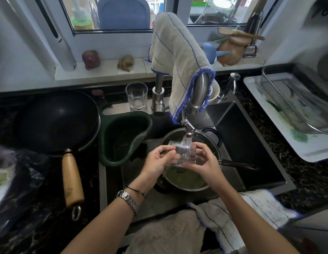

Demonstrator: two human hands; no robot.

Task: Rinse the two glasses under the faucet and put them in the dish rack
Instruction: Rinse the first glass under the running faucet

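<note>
A clear glass [183,153] lies tilted on its side under the running faucet head [187,133], with water streaming onto it. My left hand [159,159] grips its left end and my right hand [201,159] grips its right end, both over a pot in the sink. A second clear glass [136,96] stands upright on the ledge behind the sink, left of the faucet base. The metal dish rack [295,105] sits on a white tray at the right.
A pot [209,187] with greenish water and a black handle fills the sink [251,143] below my hands. A dark green strainer basket [123,138] hangs at the sink's left. A black wok [57,121] rests on the left counter. Cloths drape the faucet [178,57] and the front edge [232,215].
</note>
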